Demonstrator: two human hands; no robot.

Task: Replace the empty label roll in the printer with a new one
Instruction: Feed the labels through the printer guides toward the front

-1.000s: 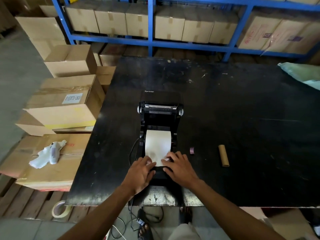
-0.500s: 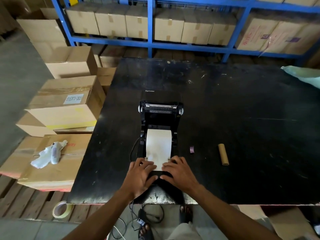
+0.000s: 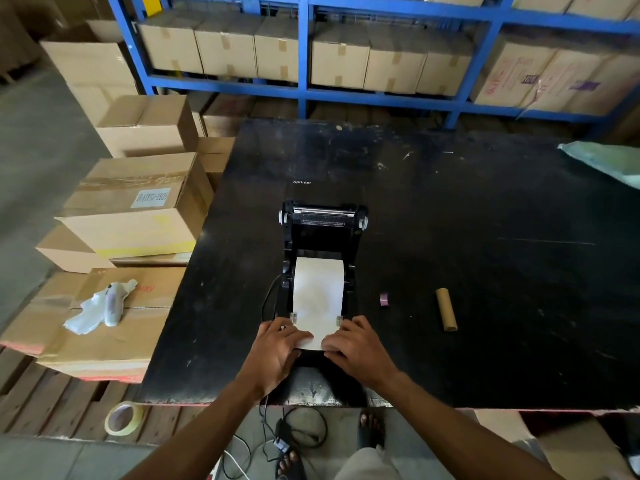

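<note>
A black label printer (image 3: 323, 233) stands with its lid swung open on the black table (image 3: 485, 258). White label paper (image 3: 318, 296) runs from the roll inside toward the front slot. My left hand (image 3: 277, 351) and my right hand (image 3: 356, 348) press flat on the paper's front end, fingers spread at its two corners by the guides. To the right on the table lies the empty brown cardboard core (image 3: 446, 309), apart from both hands.
A small purple piece (image 3: 384, 299) lies between printer and core. Cardboard boxes (image 3: 138, 216) are stacked left of the table, with a tape roll (image 3: 123, 418) on the pallet below. Cables (image 3: 298, 431) hang at the table's front edge. A green bag (image 3: 609, 161) lies far right.
Both hands have slid a little toward me along the paper, drawing its end further over the printer's front. The camera shifted slightly.
</note>
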